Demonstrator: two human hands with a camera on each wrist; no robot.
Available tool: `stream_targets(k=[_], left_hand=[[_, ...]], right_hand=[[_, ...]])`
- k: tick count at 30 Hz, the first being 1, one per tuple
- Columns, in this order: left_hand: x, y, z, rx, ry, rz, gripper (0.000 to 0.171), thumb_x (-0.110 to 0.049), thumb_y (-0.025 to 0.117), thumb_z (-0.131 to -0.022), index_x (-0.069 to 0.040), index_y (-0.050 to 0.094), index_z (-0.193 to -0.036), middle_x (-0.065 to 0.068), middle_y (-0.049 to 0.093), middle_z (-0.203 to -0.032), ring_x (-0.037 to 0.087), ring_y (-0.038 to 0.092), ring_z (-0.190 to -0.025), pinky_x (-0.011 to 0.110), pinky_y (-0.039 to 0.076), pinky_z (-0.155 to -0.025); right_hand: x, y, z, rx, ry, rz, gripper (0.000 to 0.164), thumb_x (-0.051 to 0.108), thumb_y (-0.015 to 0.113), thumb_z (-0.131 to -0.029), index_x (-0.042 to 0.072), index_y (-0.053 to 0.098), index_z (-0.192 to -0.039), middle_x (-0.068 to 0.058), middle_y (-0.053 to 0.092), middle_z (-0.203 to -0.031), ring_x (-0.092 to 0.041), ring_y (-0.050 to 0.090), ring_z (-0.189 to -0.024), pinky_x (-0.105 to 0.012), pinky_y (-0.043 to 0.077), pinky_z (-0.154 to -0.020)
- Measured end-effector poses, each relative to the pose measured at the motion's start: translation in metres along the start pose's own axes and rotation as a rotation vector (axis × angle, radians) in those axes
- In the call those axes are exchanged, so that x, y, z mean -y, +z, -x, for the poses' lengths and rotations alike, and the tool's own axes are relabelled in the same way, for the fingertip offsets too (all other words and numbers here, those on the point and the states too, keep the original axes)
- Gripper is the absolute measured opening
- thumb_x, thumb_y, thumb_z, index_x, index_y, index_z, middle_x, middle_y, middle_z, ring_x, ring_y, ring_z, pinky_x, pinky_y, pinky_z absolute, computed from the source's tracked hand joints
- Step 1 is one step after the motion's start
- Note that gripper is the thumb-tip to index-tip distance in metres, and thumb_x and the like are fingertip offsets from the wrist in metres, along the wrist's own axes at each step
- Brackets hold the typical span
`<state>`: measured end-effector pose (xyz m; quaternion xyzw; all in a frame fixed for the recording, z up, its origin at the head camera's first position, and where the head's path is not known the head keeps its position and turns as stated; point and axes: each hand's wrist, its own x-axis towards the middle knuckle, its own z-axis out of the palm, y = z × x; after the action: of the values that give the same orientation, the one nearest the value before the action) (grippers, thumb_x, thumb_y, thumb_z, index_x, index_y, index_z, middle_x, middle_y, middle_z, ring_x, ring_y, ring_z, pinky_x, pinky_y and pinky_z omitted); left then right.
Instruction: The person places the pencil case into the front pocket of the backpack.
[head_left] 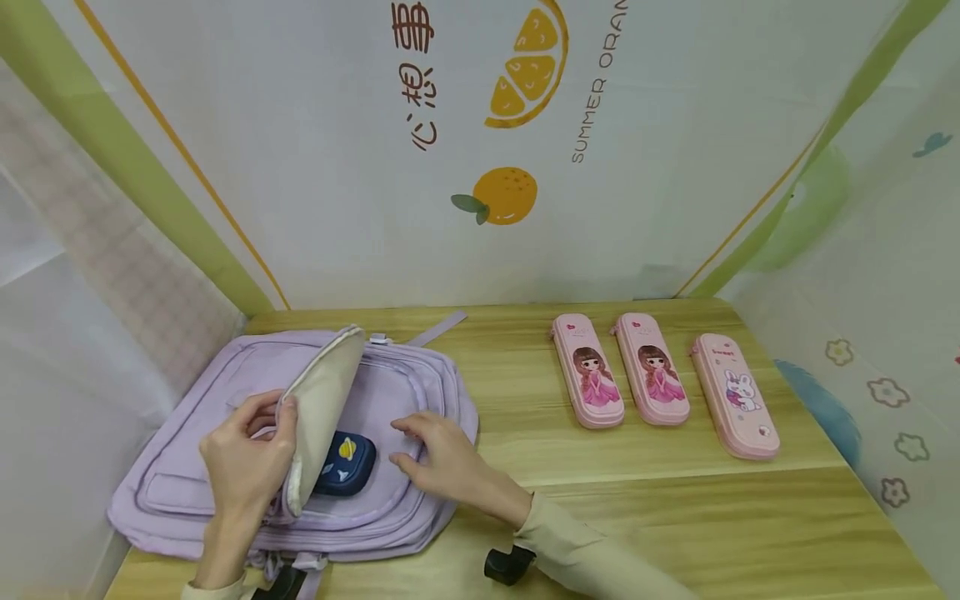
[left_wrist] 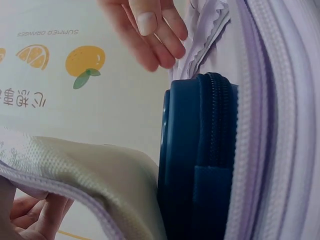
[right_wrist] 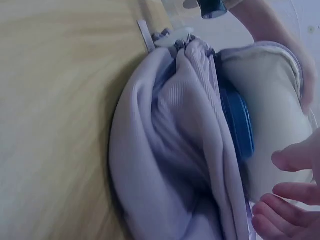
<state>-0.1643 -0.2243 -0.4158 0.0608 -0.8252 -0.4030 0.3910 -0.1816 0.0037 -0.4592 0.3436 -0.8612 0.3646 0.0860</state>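
The left hand (head_left: pixel 251 454) pinches the lilac backpack's (head_left: pixel 187 392) raised flap (head_left: pixel 326 408) by its edge; just right of that grip, a navy case (head_left: pixel 356 464) sits inside. Beyond it, the empty right hand (head_left: pixel 450 461) hovers, fingers parted; tabletop (head_left: pixel 517 400) stretches rightward to three pink cases (head_left: pixel 651 367).

A pink girl case (head_left: pixel 588 372), another pink girl case (head_left: pixel 651 369) and a pink bunny case (head_left: pixel 736 396) lie in a row on the wooden bench (head_left: pixel 675 500), right of the frame's middle. At the top middle, a white cloth (head_left: pixel 337 167) shows an orange slice (head_left: pixel 531 77) above a whole orange (head_left: pixel 507 195).
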Motion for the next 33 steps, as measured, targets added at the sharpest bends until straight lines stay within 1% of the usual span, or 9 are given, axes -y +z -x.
stream_targets(k=[2, 4, 8, 10, 14, 18, 23, 27, 33], left_hand=[[0.000, 0.001, 0.001, -0.001, 0.004, -0.006, 0.010, -0.013, 0.067, -0.079, -0.006, 0.072, -0.084, -0.014, 0.059, -0.059, -0.015, 0.053, -0.052, 0.001, 0.043, -0.052], [0.000, 0.001, 0.002, 0.001, 0.002, -0.006, 0.010, -0.013, 0.068, -0.079, -0.006, 0.072, -0.084, -0.014, 0.059, -0.059, -0.015, 0.053, -0.051, 0.001, 0.043, -0.052], [0.001, 0.003, 0.005, 0.012, -0.024, -0.009, 0.011, -0.014, 0.068, -0.078, -0.006, 0.072, -0.084, -0.025, 0.055, -0.059, -0.015, 0.052, -0.051, 0.002, 0.043, -0.052], [0.002, 0.004, 0.006, 0.019, -0.034, -0.010, 0.011, -0.015, 0.069, -0.079, -0.007, 0.072, -0.085, -0.028, 0.053, -0.059, -0.015, 0.053, -0.051, 0.002, 0.043, -0.052], [0.002, 0.006, 0.007, 0.026, -0.040, -0.015, 0.012, -0.016, 0.068, -0.079, -0.007, 0.072, -0.086, -0.026, 0.054, -0.058, -0.015, 0.053, -0.051, 0.002, 0.043, -0.051], [0.002, 0.007, 0.009, 0.034, -0.029, -0.019, 0.011, -0.016, 0.068, -0.080, -0.008, 0.072, -0.086, -0.017, 0.057, -0.057, -0.014, 0.053, -0.050, 0.002, 0.043, -0.052], [0.000, 0.009, 0.012, 0.062, -0.034, -0.003, 0.010, -0.014, 0.068, -0.080, -0.007, 0.071, -0.086, -0.007, 0.059, -0.059, -0.012, 0.054, -0.050, 0.002, 0.044, -0.052], [-0.001, 0.012, 0.015, 0.069, -0.033, 0.002, 0.010, -0.015, 0.068, -0.080, -0.008, 0.071, -0.086, -0.008, 0.059, -0.059, -0.012, 0.054, -0.050, 0.002, 0.044, -0.052], [0.000, 0.014, 0.016, 0.071, -0.022, 0.008, 0.011, -0.016, 0.068, -0.080, -0.008, 0.071, -0.086, -0.007, 0.060, -0.061, -0.013, 0.054, -0.052, 0.002, 0.044, -0.053]], right_hand=[[-0.004, -0.004, 0.002, -0.025, -0.018, 0.001, 0.034, 0.021, 0.066, -0.081, 0.005, 0.063, -0.111, -0.003, 0.064, -0.105, -0.012, 0.059, -0.092, -0.018, 0.046, -0.080], [-0.007, -0.008, 0.003, -0.048, -0.035, 0.009, 0.033, 0.020, 0.066, -0.081, 0.005, 0.062, -0.111, -0.003, 0.064, -0.106, -0.011, 0.059, -0.095, -0.020, 0.046, -0.082], [-0.014, -0.016, 0.003, -0.091, -0.074, -0.011, 0.034, 0.016, 0.066, -0.081, 0.003, 0.061, -0.111, -0.006, 0.062, -0.108, -0.014, 0.058, -0.101, -0.023, 0.047, -0.088], [-0.019, -0.021, 0.002, -0.108, -0.078, -0.028, 0.035, 0.014, 0.067, -0.080, 0.001, 0.060, -0.112, -0.009, 0.062, -0.110, -0.017, 0.058, -0.103, -0.026, 0.047, -0.091], [-0.030, -0.034, 0.001, -0.130, -0.034, -0.050, 0.039, 0.011, 0.068, -0.079, -0.002, 0.059, -0.115, -0.013, 0.060, -0.113, -0.022, 0.056, -0.109, -0.032, 0.045, -0.096], [-0.042, -0.046, 0.004, -0.146, 0.027, -0.023, 0.043, 0.013, 0.069, -0.079, -0.002, 0.057, -0.118, -0.013, 0.060, -0.116, -0.023, 0.055, -0.111, -0.035, 0.045, -0.096], [-0.060, -0.059, 0.016, -0.204, 0.084, -0.006, 0.045, 0.011, 0.069, -0.079, 0.001, 0.056, -0.120, -0.011, 0.059, -0.118, -0.022, 0.055, -0.111, -0.037, 0.045, -0.097], [-0.074, -0.070, 0.028, -0.268, 0.125, 0.000, 0.045, 0.014, 0.068, -0.080, 0.004, 0.055, -0.122, -0.011, 0.058, -0.120, -0.023, 0.054, -0.113, -0.039, 0.043, -0.098], [-0.091, -0.089, 0.045, -0.339, 0.189, 0.036, 0.048, 0.016, 0.069, -0.081, 0.003, 0.053, -0.125, -0.013, 0.056, -0.123, -0.029, 0.052, -0.115, -0.047, 0.043, -0.096]])
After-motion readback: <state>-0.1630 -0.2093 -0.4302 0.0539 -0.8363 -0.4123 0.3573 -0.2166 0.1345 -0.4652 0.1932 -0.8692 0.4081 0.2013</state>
